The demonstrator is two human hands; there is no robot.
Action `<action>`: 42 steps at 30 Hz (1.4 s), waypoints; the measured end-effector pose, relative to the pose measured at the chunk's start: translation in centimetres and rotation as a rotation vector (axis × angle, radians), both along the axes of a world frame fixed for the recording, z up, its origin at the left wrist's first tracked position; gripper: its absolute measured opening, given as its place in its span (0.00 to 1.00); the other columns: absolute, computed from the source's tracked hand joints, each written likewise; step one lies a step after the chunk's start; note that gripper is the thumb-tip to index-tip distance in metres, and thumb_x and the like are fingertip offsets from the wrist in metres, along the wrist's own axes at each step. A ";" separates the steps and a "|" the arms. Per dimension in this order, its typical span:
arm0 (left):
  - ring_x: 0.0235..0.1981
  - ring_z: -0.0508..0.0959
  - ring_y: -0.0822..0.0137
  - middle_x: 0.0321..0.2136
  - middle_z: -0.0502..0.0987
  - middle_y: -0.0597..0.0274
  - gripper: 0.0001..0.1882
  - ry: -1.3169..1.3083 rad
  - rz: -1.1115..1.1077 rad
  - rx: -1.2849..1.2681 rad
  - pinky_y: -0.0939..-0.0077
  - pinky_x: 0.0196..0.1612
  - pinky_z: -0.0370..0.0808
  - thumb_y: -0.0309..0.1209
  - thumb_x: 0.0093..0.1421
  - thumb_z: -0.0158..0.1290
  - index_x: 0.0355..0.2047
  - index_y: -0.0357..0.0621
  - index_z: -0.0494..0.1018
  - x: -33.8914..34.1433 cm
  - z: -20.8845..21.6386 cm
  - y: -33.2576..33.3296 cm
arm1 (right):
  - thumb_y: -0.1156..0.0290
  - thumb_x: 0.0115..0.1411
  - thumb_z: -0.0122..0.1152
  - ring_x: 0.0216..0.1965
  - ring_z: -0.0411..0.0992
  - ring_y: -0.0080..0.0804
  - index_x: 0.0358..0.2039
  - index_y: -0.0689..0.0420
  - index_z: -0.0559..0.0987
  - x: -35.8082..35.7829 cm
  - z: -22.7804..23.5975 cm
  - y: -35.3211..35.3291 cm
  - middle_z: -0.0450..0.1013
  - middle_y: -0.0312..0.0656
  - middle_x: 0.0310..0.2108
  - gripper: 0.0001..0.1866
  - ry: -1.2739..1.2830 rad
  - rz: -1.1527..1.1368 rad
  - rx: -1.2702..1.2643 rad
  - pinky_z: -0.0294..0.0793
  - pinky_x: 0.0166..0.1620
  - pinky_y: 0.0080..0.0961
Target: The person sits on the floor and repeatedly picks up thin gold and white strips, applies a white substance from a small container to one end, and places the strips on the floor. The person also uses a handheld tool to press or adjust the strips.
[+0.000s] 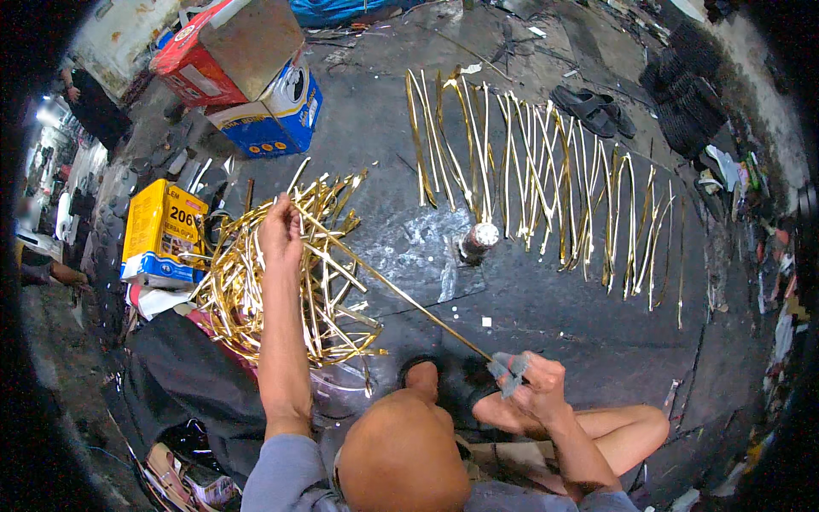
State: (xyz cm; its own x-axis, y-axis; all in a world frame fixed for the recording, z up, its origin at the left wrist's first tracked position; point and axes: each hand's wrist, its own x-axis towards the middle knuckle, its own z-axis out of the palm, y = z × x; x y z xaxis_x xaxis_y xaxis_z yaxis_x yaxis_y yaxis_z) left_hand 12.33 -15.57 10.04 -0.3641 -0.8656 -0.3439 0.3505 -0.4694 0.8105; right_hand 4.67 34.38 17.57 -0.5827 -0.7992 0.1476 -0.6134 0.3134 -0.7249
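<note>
A long thin gold strip [409, 298] is stretched diagonally between my hands. My left hand [280, 230] pinches its far end above a tangled pile of gold and white strips [247, 282]. Low on the right, my right hand [543, 386] is closed on a crumpled grey scrap [508, 374], which meets the strip's near end. Whether the scrap wraps fully round the strip cannot be seen. Farther off to the right, several gold and white strips [533, 171] lie side by side in a loose row on the dark mat [384, 128].
A small round container with a white-crusted top [480, 241] stands mid-mat beside whitish smears. At left are a yellow tin [164, 235] and a blue box [269, 119] under a red one [213, 60]. Black sandals [593, 111] lie beyond the row. Dark fabric [192, 367] is at lower left.
</note>
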 end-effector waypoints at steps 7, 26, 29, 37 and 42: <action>0.19 0.72 0.73 0.20 0.76 0.63 0.07 -0.419 0.100 -0.024 0.81 0.22 0.67 0.26 0.56 0.63 0.25 0.37 0.76 -6.5 -7.8 2.5 | 0.77 0.52 0.66 0.26 0.76 0.45 0.32 0.61 0.83 1.7 -2.4 3.3 0.78 0.47 0.26 0.06 -0.198 -0.266 0.041 0.76 0.30 0.34; 0.23 0.75 0.61 0.22 0.75 0.57 0.12 -0.384 -0.181 -1.149 0.66 0.31 0.72 0.35 0.58 0.64 0.26 0.37 0.80 -24.9 -0.5 6.6 | 0.76 0.62 0.60 0.34 0.73 0.26 0.67 0.60 0.65 -2.0 -3.1 1.6 0.78 0.39 0.35 0.32 -0.227 -0.626 0.053 0.75 0.40 0.27; 0.23 0.75 0.73 0.22 0.78 0.61 0.11 -0.094 -0.230 -1.149 0.73 0.29 0.70 0.34 0.58 0.64 0.30 0.38 0.84 -22.0 7.0 7.7 | 0.74 0.63 0.59 0.37 0.73 0.24 0.66 0.63 0.65 -4.0 1.3 -5.6 0.77 0.39 0.42 0.31 -0.183 -0.584 -0.344 0.75 0.41 0.26; 0.26 0.75 0.79 0.26 0.81 0.66 0.08 -0.165 -0.421 -0.768 0.79 0.31 0.73 0.28 0.62 0.61 0.39 0.36 0.84 -10.0 12.7 22.4 | 0.72 0.52 0.58 0.40 0.74 0.59 0.48 0.64 0.75 -8.1 2.8 -15.5 0.77 0.56 0.37 0.21 0.514 -0.622 0.018 0.68 0.55 0.51; 0.30 0.78 0.78 0.32 0.82 0.65 0.09 -0.022 -0.313 -0.537 0.81 0.32 0.76 0.28 0.66 0.59 0.43 0.38 0.83 -6.3 12.3 22.5 | 0.68 0.56 0.56 0.32 0.79 0.61 0.48 0.65 0.73 -7.5 -4.7 -9.5 0.79 0.56 0.25 0.21 0.163 -0.753 0.374 0.74 0.42 0.58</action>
